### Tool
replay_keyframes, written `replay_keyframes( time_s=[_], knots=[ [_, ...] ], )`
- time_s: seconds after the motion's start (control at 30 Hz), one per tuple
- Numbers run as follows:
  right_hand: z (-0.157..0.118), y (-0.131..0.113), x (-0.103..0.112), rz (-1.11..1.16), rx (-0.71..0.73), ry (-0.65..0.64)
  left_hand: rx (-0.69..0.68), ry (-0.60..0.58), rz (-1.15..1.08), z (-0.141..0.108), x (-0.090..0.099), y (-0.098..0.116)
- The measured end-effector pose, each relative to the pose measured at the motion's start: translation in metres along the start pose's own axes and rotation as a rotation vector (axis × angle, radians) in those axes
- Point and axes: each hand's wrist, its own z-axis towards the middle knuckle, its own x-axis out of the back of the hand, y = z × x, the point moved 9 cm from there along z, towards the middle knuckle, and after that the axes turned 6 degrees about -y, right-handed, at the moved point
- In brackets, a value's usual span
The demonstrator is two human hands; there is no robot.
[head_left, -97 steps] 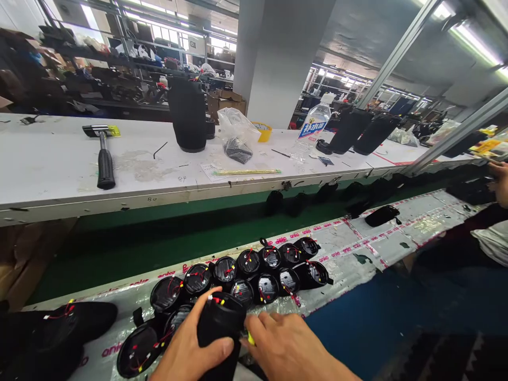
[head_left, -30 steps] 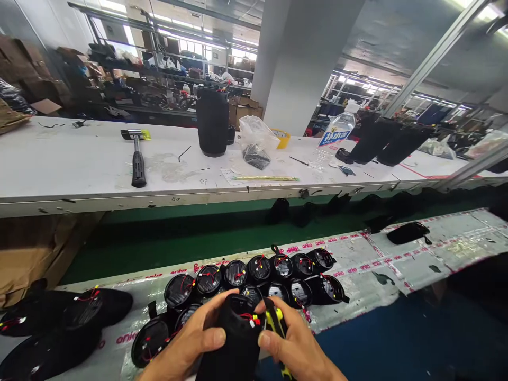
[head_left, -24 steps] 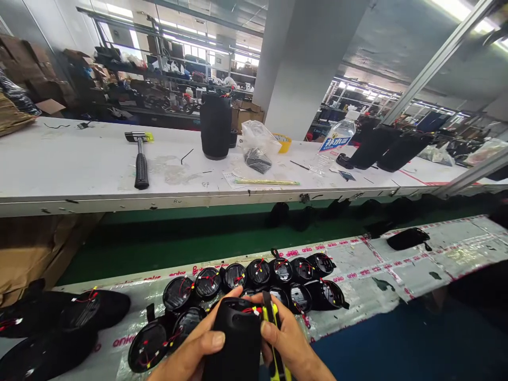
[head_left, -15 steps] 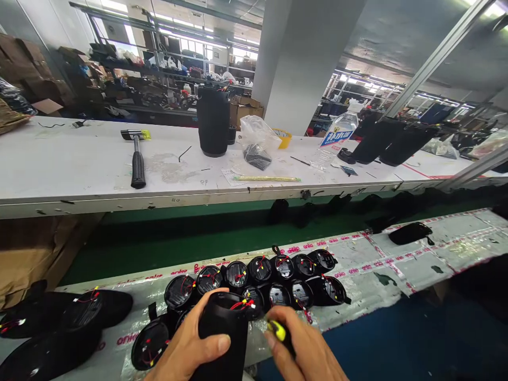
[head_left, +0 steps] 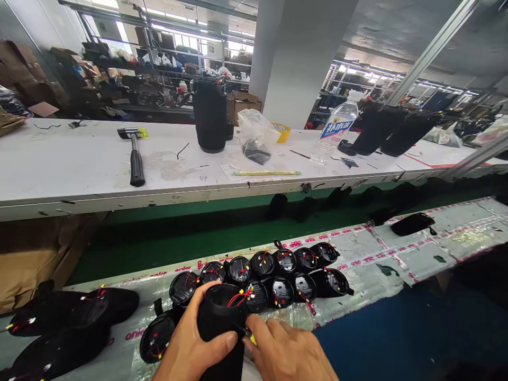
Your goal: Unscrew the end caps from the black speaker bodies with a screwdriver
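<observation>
Bench (head_left: 79,164) across the belt is the biggest thing: hammer (head_left: 135,156), upright black cylinder (head_left: 209,116), plastic bag (head_left: 256,140), water bottle (head_left: 337,124) on it. All well apart from the hands.

Belt (head_left: 159,233) runs green between that bench and the near taped worktop (head_left: 377,254).

Batch of black round shells (head_left: 273,270) lies on the worktop in two rows, open ends up, red and yellow wires showing inside. More black shells (head_left: 71,312) lie at the far left.

Speaker shell (head_left: 222,323) in hand sits at the bottom centre, just in front of the batch, open end tilted up and away, red wires (head_left: 238,297) looped at its mouth.

Left hand (head_left: 194,344) is wrapped round the shell's body, thumb across the front. Right hand (head_left: 286,352) is closed on a small yellow-tipped tool (head_left: 251,338), tip touching the shell's right edge by the thumb.

Advice, as judged: keep the left grip firm and low so the mouth stays visible. Work the tool at the rim only, clear of the red wires; snagging them looks like the main risk. Keep the shell off its neighbours so nothing gets knocked.
</observation>
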Motion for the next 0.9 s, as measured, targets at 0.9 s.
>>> replay_keyframes(
  time_s=[0.9],
  knots=[
    [0.011, -0.02, -0.023, -0.141, -0.23, -0.196, 0.099, 0.332, 0.296, -0.009, 0.015, -0.004]
  ],
)
